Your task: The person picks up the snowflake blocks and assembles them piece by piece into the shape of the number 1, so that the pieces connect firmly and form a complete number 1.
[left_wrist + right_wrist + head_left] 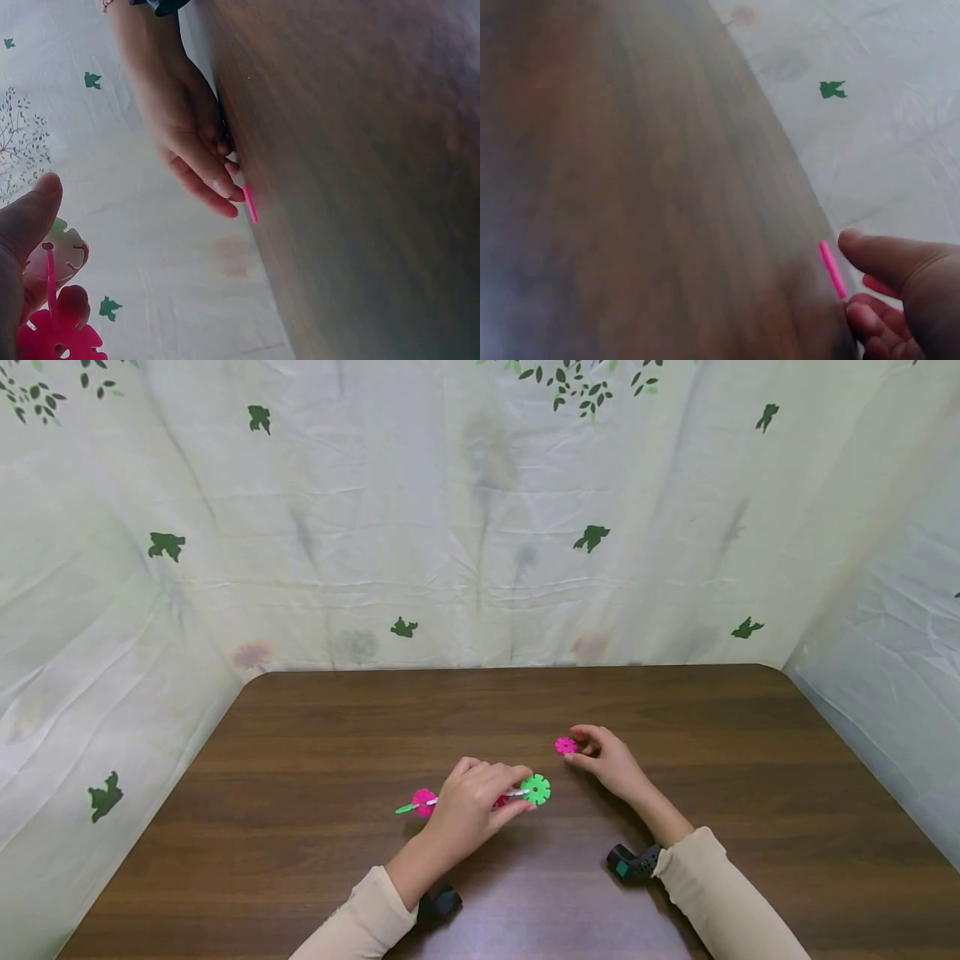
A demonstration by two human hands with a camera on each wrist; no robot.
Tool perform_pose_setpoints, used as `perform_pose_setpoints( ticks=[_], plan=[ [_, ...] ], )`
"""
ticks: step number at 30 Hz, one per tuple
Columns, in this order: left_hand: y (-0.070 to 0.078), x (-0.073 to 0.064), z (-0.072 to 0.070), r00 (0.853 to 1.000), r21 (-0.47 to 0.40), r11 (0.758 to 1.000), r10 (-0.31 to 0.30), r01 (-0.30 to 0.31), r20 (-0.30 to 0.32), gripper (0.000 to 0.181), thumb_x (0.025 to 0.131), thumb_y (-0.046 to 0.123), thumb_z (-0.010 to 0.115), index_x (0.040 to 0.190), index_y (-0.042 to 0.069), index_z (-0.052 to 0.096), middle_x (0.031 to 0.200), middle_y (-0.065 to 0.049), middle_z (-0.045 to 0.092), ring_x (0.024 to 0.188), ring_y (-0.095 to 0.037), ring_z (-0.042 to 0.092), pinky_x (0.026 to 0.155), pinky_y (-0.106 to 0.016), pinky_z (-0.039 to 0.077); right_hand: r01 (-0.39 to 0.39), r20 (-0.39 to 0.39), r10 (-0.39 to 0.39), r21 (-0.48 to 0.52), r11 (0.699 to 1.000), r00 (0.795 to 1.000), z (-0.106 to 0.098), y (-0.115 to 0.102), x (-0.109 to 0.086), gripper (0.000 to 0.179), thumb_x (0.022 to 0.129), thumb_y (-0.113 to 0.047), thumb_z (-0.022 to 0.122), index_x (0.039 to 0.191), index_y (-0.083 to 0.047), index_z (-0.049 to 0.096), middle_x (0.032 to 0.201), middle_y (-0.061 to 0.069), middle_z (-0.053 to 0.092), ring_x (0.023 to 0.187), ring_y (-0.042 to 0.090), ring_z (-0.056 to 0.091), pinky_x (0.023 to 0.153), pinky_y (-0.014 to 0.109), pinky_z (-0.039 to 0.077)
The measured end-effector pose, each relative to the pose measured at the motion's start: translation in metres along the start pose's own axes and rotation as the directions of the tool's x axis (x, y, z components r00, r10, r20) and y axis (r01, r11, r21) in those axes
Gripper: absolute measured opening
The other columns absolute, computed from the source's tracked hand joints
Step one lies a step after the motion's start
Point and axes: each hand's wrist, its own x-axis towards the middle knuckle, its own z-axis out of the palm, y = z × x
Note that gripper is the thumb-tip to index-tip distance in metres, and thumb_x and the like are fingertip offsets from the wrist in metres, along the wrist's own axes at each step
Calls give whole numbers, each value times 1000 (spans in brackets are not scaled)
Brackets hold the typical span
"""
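My left hand [476, 797] grips a chain of slotted plastic interlocking discs. At the chain's right end a green disc [536, 789] faces up between thumb and fingertips, next to a white disc seen nearly edge-on. Past the other side of the hand stick out a pink disc [423, 802] and a green disc [406, 808]; the palm hides the middle. Farther back and to the right, my right hand [609, 766] pinches a loose pink disc [566, 745] by its edge. In the right wrist view this pink disc [833, 270] shows edge-on at the thumb and fingertips.
Both hands are over a brown wooden table [315, 727] with rounded back corners. A white curtain [420, 527] with green leaf prints hangs behind it and along the sides. Each wrist wears a black camera, such as the right wrist camera [632, 863].
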Motion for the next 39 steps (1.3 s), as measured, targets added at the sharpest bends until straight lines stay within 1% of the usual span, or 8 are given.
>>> perform_pose_setpoints(
  ticks=[5, 8, 12, 15, 22, 31, 34, 39],
  plan=[
    [0, 0, 0, 1000, -4, 1000, 2, -2, -3, 33, 72, 31, 74, 99, 14, 64, 83, 8, 62, 68, -6, 55, 71, -25, 38, 15, 14, -14, -103, 995, 1000, 2, -4, 5, 34, 78, -10, 70, 108, 3, 61, 94, 12, 53, 69, 17, 44, 61, 29, 38],
    [0, 0, 0, 1000, -6, 1000, 3, -3, -3, 34, 72, 30, 74, 99, 14, 64, 83, 8, 63, 68, -6, 55, 71, -25, 38, -13, 17, 15, -111, 994, 1000, 3, -7, 6, 29, 78, -10, 70, 103, 1, 61, 91, 11, 51, 68, 17, 42, 61, 29, 37],
    [0, 0, 0, 1000, -3, 1000, 2, -2, -1, 34, 71, 30, 74, 99, 14, 64, 83, 8, 63, 69, -7, 55, 71, -25, 38, -52, 18, 54, -71, 996, 998, 2, -8, 5, 27, 77, -7, 70, 98, -2, 56, 84, 8, 52, 65, 17, 43, 59, 30, 37],
    [0, 0, -1, 1000, -1, 1000, 1, -1, 1, 34, 72, 31, 74, 99, 14, 64, 84, 7, 63, 69, -7, 56, 71, -25, 39, -57, 33, 58, -34, 998, 998, 1, -9, 3, 27, 77, -6, 70, 98, -5, 53, 79, 5, 53, 63, 17, 44, 57, 29, 37],
    [0, 0, -1, 1000, -1, 1000, -4, 4, 4, 33, 73, 31, 73, 100, 13, 64, 85, 7, 63, 70, -7, 56, 71, -25, 38, -42, 58, 39, 48, 998, 998, -5, -12, -3, 22, 80, -6, 67, 99, -5, 57, 79, 4, 59, 67, 16, 52, 61, 29, 43],
    [-1, 0, -1, 1000, 3, 1000, 2, -2, 3, 36, 73, 31, 73, 103, 13, 65, 86, 7, 64, 72, -7, 57, 71, -26, 39, -12, 73, 2, 145, 989, 997, -16, -29, -15, 18, 81, -6, 65, 96, 1, 57, 83, 8, 59, 69, 17, 56, 61, 24, 47],
    [-1, 0, -1, 1000, 4, 1000, 4, -4, 7, 35, 73, 31, 73, 103, 14, 65, 86, 7, 64, 71, -7, 57, 71, -26, 39, 7, 76, -20, 179, 984, 997, -18, -36, -20, 17, 81, -6, 65, 94, 2, 57, 83, 9, 59, 69, 21, 57, 61, 24, 47],
    [0, -1, -1, 1000, 12, 1000, 1, -1, 13, 35, 73, 31, 73, 102, 14, 64, 85, 7, 64, 69, -7, 56, 71, -26, 38, 13, 86, -34, 235, 972, 996, -21, -48, -26, 14, 82, -8, 65, 91, -1, 58, 83, 8, 60, 71, 35, 56, 60, 27, 47]
  ],
)
